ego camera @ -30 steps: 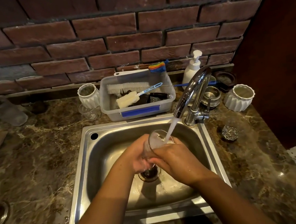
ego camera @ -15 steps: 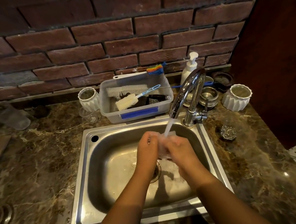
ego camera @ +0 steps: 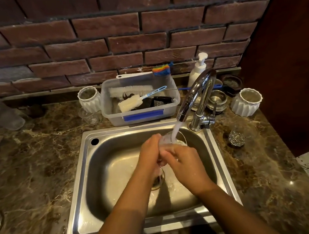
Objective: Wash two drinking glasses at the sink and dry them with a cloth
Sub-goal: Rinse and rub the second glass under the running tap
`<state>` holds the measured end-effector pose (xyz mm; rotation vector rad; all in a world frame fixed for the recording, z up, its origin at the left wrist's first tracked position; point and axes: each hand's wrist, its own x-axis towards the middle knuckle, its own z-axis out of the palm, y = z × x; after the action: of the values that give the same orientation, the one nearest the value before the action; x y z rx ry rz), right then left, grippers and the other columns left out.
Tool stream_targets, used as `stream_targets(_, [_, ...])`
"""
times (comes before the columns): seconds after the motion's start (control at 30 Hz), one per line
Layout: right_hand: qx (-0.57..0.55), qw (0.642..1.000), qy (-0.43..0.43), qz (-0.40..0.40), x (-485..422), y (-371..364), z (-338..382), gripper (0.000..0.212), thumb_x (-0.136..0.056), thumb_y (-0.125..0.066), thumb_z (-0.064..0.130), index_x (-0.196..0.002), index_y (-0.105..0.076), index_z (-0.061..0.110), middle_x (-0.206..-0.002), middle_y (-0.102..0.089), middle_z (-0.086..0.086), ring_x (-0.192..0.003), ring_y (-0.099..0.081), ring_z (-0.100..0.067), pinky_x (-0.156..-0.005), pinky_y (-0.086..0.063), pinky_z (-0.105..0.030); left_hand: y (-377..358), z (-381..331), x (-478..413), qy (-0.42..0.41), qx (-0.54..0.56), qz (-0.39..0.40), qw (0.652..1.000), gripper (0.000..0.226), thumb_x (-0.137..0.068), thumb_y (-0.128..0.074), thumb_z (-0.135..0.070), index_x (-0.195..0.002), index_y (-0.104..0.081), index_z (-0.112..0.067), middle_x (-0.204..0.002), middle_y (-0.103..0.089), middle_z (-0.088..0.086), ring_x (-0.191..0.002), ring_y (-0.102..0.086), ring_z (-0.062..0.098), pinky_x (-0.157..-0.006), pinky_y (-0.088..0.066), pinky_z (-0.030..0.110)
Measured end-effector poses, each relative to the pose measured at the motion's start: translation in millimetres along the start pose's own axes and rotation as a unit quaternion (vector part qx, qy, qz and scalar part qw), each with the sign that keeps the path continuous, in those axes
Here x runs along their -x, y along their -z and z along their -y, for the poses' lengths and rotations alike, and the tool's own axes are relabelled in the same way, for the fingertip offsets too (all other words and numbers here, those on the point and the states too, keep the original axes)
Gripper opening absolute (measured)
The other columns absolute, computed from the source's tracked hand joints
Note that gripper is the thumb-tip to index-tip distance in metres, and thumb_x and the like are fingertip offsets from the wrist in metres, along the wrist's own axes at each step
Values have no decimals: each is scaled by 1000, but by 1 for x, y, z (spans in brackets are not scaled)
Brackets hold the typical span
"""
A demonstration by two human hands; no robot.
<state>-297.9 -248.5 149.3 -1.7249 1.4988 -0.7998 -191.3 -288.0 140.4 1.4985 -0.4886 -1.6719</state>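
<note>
A clear drinking glass (ego camera: 168,141) is tilted under the water stream from the chrome tap (ego camera: 198,97), over the steel sink (ego camera: 106,171). My left hand (ego camera: 151,153) grips its left side and my right hand (ego camera: 183,161) wraps around its lower part; most of the glass is hidden between them. A second clear glass (ego camera: 236,136) stands on the marble counter to the right of the sink. Another small clear glass (ego camera: 89,117) stands behind the sink at the left, in front of a white ribbed cup (ego camera: 89,99). No cloth is in view.
A plastic tub (ego camera: 142,116) with brushes sits behind the sink. A soap pump bottle (ego camera: 198,68), steel cups (ego camera: 216,99) and a white ribbed cup (ego camera: 246,101) stand near the tap. A dark cabinet side (ego camera: 287,64) rises at the right. A brick wall lies behind.
Both hands lifted the glass from near the drain up toward the spout and turned it; the stream now hits its upper part. The camera view shifted slightly down.
</note>
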Motion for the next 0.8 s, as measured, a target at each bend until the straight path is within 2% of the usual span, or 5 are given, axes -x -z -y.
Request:
stream_targets(0.2, [-431, 838, -326, -68, -10, -4, 12, 26, -98, -55, 34, -98, -74, 16, -95, -77, -10, -92, -72, -24, -85, -56, -43, 7, 30, 6, -336, -225, -60, 913, 11, -102, -55, -23, -99, -63, -29, -100, -67, -8, -92, -65, 4, -72, -55, 16])
stream_targets(0.43, [-89, 988, -121, -20, -6, 2, 7, 23, -96, -57, 30, -84, -72, 18, -74, -72, 3, -70, -69, -7, -63, -52, -20, -3, 9, -3, 52, -96, -39, 993, 37, -103, -48, -44, -99, -68, -13, -75, -66, 4, -56, -52, 14, -48, -35, 25])
stream_targets(0.57, [151, 978, 117, 86, -7, 7, -5, 26, -94, -59, 41, -94, -76, 22, -81, -75, 3, -74, -67, -5, -73, -50, -24, 23, 11, -1, 180, 72, 85, 977, 30, -98, -58, -40, -101, -66, -12, -59, -58, 0, -42, -49, 9, -43, -41, 21])
stream_targets(0.67, [224, 950, 189, 108, -10, 9, -5, 25, -94, -57, 43, -92, -75, 26, -84, -76, 4, -79, -66, -8, -83, -47, -26, 28, 10, 6, 189, 86, 103, 973, 27, -98, -58, -37, -96, -66, -12, -60, -60, 1, -39, -50, 10, -38, -42, 20])
stream_targets(0.8, [3, 999, 2, 45, -11, -4, 0, 23, -95, -61, 28, -77, -72, 20, -67, -69, 5, -62, -62, -2, -68, -46, -16, 15, 16, 7, 11, 70, -45, 996, 22, -100, -52, -28, -87, -63, -14, -73, -67, 7, -64, -58, 16, -58, -46, 29])
